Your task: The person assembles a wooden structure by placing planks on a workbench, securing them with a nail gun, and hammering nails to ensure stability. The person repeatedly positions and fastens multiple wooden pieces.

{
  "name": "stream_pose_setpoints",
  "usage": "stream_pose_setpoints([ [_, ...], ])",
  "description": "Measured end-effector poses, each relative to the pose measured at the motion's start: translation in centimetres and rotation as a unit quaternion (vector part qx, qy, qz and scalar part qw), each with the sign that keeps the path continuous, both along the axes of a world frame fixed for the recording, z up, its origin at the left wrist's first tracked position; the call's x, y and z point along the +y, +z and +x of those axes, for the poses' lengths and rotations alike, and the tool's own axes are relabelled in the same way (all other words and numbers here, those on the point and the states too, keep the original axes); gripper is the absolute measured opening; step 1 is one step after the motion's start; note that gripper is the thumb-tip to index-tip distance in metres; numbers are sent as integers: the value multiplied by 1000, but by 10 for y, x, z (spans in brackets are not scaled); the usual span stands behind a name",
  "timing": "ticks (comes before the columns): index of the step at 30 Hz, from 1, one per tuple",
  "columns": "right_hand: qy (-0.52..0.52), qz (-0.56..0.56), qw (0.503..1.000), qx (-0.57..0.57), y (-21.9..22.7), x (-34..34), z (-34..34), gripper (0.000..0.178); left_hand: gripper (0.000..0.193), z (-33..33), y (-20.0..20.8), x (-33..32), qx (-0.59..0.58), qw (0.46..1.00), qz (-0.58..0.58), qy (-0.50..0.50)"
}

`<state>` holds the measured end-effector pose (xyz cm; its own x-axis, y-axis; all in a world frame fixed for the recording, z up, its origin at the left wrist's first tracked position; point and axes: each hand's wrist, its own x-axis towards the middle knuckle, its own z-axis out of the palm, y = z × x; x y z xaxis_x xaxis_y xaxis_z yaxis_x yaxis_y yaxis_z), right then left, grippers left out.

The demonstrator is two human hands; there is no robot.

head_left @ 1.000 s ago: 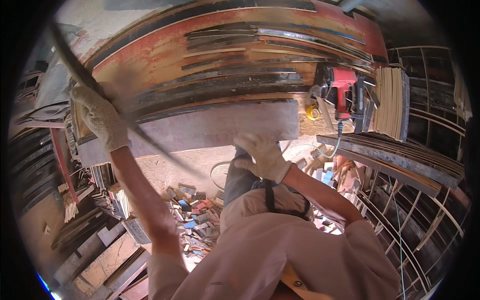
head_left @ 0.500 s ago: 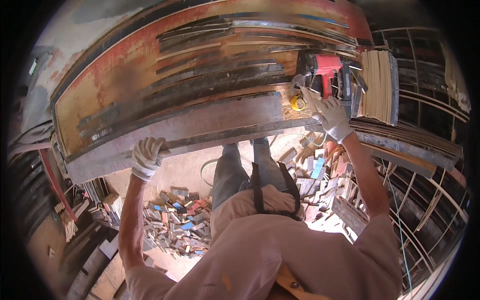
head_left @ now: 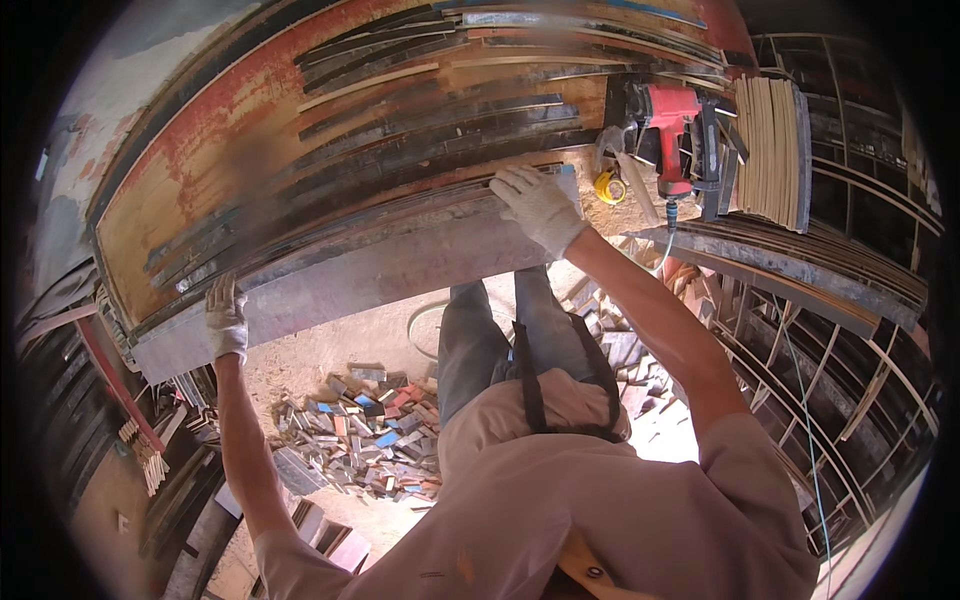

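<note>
A long dark wooden strip (head_left: pixel 375 228) lies along the far side of a wide greyish board (head_left: pixel 390 250) at the bench's near edge. My left hand (head_left: pixel 227 318), in a pale work glove, is closed over the strip's left end, its fingers pointing away from me. My right hand (head_left: pixel 540 208), also gloved, is closed over the strip near the board's right end; its palm hides that end. Right of this hand lie a yellow tape measure (head_left: pixel 609 186), a hammer (head_left: pixel 636 180) and a red and black nail gun (head_left: pixel 672 140) with a hose attached.
Several dark strips (head_left: pixel 430 140) lie across the bench behind the board. A stack of pale slats (head_left: pixel 768 150) stands at the right, with more long strips (head_left: pixel 790 270) nearer me. Offcuts (head_left: pixel 375 430) are heaped on the floor by my legs. Metal racking (head_left: pixel 850 390) stands at far right.
The dark strip has moved from the board's near edge to its far side. My right hand has gone left with it, away from the hammer; my left hand has shifted left.
</note>
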<state>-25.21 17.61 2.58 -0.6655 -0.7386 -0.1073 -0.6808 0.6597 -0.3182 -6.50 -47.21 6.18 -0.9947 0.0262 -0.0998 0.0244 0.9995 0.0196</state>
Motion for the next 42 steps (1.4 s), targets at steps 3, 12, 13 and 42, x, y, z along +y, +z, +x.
stream_pose_setpoints([
  [3, -28, -30, 999, -1, -13, 2, 3, 61, 63, -7, -9, 10, 10, 998, 42, -38],
  [12, -28, -52, 998, 21, -16, 22, -8, 49, 52, -23, -29, 12, -51, 980, 184, 48],
  [13, -22, -53, 998, 29, -18, 21, -8, 47, 51, -20, -26, 9, -60, 983, 168, 40],
  [42, -225, 212, 950, 40, -71, 161, 5, 60, 75, -35, 48, 102, 0, 998, -22, 66],
])
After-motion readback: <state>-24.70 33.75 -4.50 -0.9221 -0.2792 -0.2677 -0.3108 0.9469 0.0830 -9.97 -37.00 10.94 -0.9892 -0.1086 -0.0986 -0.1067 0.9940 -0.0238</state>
